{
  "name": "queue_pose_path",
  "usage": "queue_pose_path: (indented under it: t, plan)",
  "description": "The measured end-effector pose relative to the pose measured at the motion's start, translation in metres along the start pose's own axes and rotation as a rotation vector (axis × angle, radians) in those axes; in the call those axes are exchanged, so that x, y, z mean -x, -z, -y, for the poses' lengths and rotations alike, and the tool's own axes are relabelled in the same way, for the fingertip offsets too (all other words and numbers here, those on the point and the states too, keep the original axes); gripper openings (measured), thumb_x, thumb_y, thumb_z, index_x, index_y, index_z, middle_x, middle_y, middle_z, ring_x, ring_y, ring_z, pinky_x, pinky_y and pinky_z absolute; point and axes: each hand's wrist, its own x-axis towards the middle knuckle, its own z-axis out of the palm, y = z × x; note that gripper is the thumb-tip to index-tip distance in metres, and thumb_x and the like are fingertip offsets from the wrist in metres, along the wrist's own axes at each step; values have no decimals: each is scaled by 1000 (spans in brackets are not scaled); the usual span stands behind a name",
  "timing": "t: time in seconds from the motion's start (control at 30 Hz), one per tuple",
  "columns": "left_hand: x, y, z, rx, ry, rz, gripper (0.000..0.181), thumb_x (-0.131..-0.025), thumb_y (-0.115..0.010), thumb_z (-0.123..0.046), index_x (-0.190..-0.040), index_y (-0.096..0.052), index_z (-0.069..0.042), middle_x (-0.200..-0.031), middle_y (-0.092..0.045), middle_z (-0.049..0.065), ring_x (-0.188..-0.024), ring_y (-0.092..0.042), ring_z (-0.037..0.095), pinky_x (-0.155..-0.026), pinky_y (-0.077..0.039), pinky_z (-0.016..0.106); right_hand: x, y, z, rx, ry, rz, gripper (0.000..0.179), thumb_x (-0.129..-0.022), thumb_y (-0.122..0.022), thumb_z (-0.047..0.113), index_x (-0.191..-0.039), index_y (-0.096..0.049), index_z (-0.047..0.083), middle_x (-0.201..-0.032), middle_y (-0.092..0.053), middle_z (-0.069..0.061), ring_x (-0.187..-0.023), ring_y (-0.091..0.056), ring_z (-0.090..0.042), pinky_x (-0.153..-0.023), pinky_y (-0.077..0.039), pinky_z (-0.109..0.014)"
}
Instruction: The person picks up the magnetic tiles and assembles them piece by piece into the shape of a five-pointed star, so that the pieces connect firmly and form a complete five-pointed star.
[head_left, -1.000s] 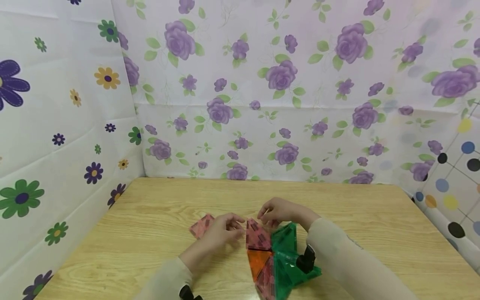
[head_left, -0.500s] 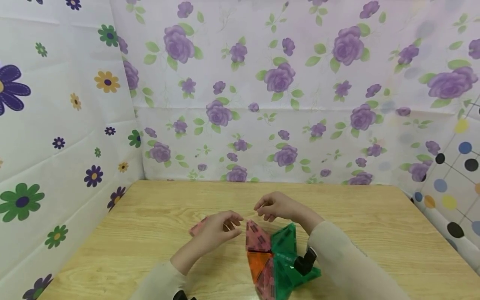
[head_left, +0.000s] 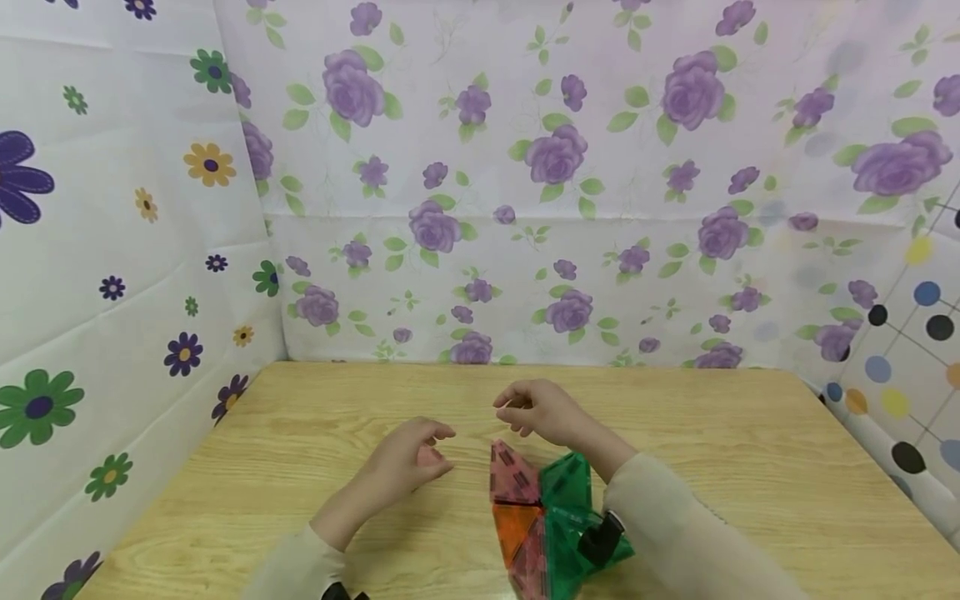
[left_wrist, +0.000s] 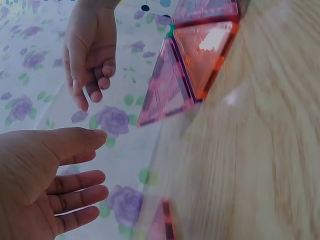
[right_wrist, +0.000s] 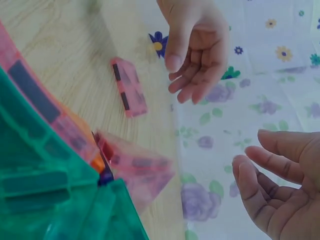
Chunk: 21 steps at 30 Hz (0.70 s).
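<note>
Translucent magnetic tiles stand joined on the table: a pink triangle (head_left: 512, 475), an orange triangle (head_left: 513, 529), another pink tile (head_left: 530, 562) and green tiles (head_left: 567, 483). My left hand (head_left: 393, 462) hovers left of them, fingers relaxed and holding nothing. Beyond the joined tiles, my right hand (head_left: 543, 412) hangs in the air with loosely bent fingers, also bare of any object. A separate pink tile (right_wrist: 130, 87) lies on the table, mostly hidden by my left hand in the head view. The right wrist covers part of the green tiles.
The wooden table (head_left: 712, 417) extends to both sides of the tiles. Flower-printed cloth (head_left: 480, 250) hangs along its back edge, and another printed cloth (head_left: 150, 292) runs down the left side.
My left hand has moved left, away from the joined tiles and over the separate pink tile. My right hand has lifted away and shifted slightly left. The joined tiles keep their shape.
</note>
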Motion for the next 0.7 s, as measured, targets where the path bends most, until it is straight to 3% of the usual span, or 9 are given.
queue_pose_path:
  t: [0.17, 0.3, 0.53, 0.7]
  plan:
    - [1, 3, 15, -117, 70, -2, 41, -80, -79, -21, -116, -65, -10, -113, -64, 9, -100, -62, 25, -87, -52, 43, -3, -9, 9, 25, 5, -15, 18, -95, -60, 17, -110, -66, 8, -98, -69, -9, -82, -65, -23, -68, -56, -28]
    - [3, 4, 34, -171, 104, 1, 47, -76, -82, -22, -118, -65, -9, -114, -63, 9, -106, -60, 26, -92, -51, 44, -8, -18, 15, 38, 22, -11, 19, -94, -61, 16, -110, -66, 6, -97, -69, -10, -80, -65, -22, -68, -57, -30]
    - [12, 9, 62, -81, 168, 35, 56, -76, -81, -25, -126, -59, -13, -119, -58, 6, -110, -59, 24, -92, -51, 41, -19, -36, 22, 57, 23, 32, 19, -93, -64, 14, -109, -66, 5, -95, -68, -10, -71, -63, -14, -70, -58, -36]
    - [14, 14, 74, -102, 126, 59, 69, -70, -85, -31, -130, -57, -11, -119, -58, 7, -109, -57, 22, -92, -51, 41, -29, -49, 24, 108, 17, 74, 20, -92, -65, 15, -110, -66, 6, -96, -69, -10, -71, -64, -15, -65, -56, -29]
